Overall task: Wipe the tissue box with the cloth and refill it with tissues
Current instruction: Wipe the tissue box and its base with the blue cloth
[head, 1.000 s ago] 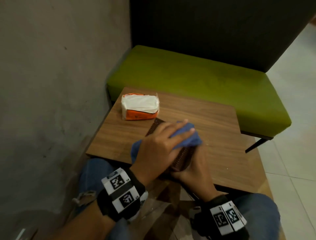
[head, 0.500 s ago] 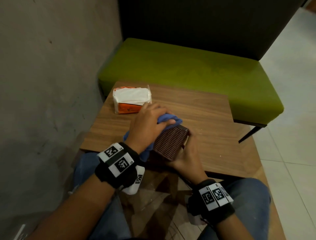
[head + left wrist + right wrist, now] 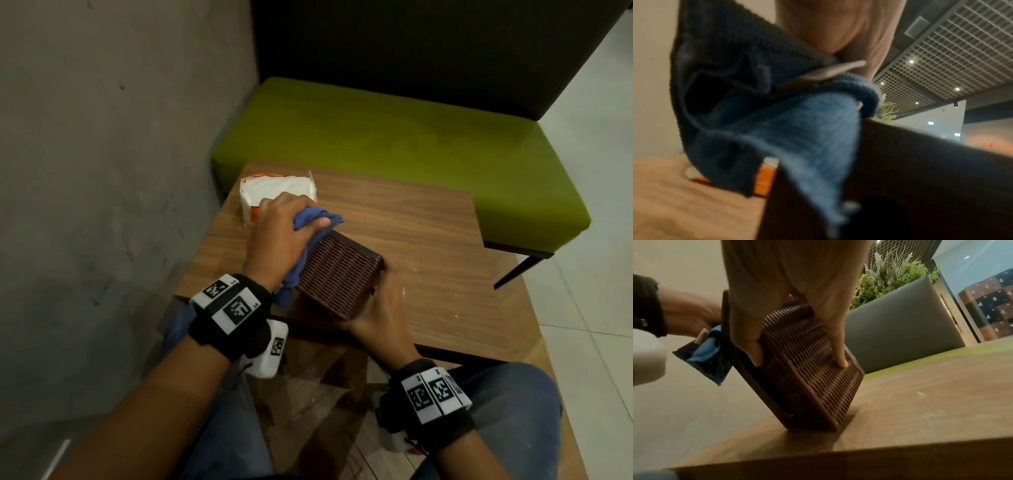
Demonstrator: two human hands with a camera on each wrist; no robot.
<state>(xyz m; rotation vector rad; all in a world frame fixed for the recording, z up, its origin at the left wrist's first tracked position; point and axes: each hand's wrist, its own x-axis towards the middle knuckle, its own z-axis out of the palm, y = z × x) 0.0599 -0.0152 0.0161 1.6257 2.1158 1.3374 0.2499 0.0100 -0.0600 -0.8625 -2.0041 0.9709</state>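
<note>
Tilted further now, ribbed brown tissue box point(image 3: 337, 275) in right hand point(image 3: 378, 317); left hand point(image 3: 279, 241) clutches soft blue cloth point(image 3: 310, 219).

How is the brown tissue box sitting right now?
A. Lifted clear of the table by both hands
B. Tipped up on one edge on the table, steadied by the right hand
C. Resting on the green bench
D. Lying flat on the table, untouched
B: the tissue box leans on its lower edge on the table, with the right hand gripping its ribbed side.
</note>
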